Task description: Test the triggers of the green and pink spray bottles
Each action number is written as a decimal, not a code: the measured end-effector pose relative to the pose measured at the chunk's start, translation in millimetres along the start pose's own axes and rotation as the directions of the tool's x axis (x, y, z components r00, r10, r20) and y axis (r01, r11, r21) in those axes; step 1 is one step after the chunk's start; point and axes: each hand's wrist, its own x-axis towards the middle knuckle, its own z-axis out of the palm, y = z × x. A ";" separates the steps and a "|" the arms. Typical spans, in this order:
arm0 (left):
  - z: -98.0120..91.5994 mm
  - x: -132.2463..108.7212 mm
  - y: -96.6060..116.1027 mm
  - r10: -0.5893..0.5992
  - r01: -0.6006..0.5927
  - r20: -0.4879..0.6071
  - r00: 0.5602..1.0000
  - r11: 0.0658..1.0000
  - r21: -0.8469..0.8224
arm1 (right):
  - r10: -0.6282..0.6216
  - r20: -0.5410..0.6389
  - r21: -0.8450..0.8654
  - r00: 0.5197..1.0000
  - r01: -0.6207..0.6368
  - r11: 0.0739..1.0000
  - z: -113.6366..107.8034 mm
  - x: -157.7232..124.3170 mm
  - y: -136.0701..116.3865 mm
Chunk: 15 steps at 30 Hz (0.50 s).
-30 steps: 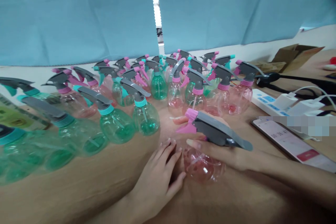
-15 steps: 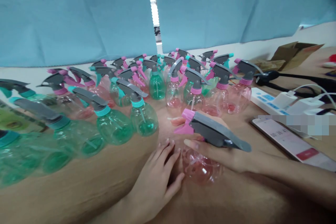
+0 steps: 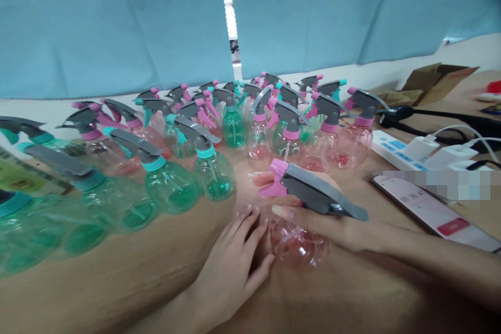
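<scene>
A pink spray bottle point(image 3: 299, 245) with a grey and pink trigger head stands in front of me. My right hand point(image 3: 324, 222) is wrapped round its neck, just under the head, and part of that grip is hidden by the head. To the left of the bottle, my left hand point(image 3: 235, 255) lies palm down on the wooden table point(image 3: 164, 276), fingers stretched out, holding nothing. Its fingertips are close to the bottle; whether they touch it I cannot tell. Beyond that hand stands a green spray bottle point(image 3: 215, 177).
Several pink and green spray bottles crowd the back and left, among them a pink one point(image 3: 354, 146). On the right are a phone point(image 3: 434, 209), a white power strip point(image 3: 395, 148) with chargers, black straps and a cardboard box point(image 3: 438, 83). A blue cloth point(image 3: 156, 26) hangs behind.
</scene>
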 end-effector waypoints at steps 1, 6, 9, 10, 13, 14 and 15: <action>-0.1 0.1 0.2 0.001 -0.001 -0.009 1.000 1.000 -0.004 | 0.002 0.003 0.011 1.000 -0.002 1.000 -0.5 0.0 -0.9; -1.1 0.5 1.4 -0.003 0.002 -0.013 1.000 1.000 -0.016 | 0.029 0.054 0.156 0.998 -0.037 0.987 -0.5 -0.1 -5.6; -2.3 1.1 1.8 -0.003 0.003 0.003 1.000 1.000 -0.010 | 0.106 0.089 0.217 0.990 -0.123 0.968 0.6 -2.0 -4.6; -2.7 1.3 1.9 -0.003 0.003 0.011 1.000 1.000 -0.007 | 0.131 0.088 0.231 0.987 -0.148 0.962 0.9 -2.8 -3.8; -3.3 1.5 1.9 -0.002 0.002 0.029 1.000 1.000 0.003 | 0.153 0.084 0.227 0.985 -0.169 0.959 0.9 -5.0 -1.9; -3.2 1.5 1.9 -0.003 0.002 0.029 1.000 1.000 0.004 | 0.144 0.075 0.207 0.987 -0.157 0.966 0.6 -5.6 -1.9; -2.9 1.4 1.8 -0.003 0.003 0.023 1.000 1.000 0.004 | 0.132 0.063 0.180 0.989 -0.141 0.973 0.2 -6.0 -2.2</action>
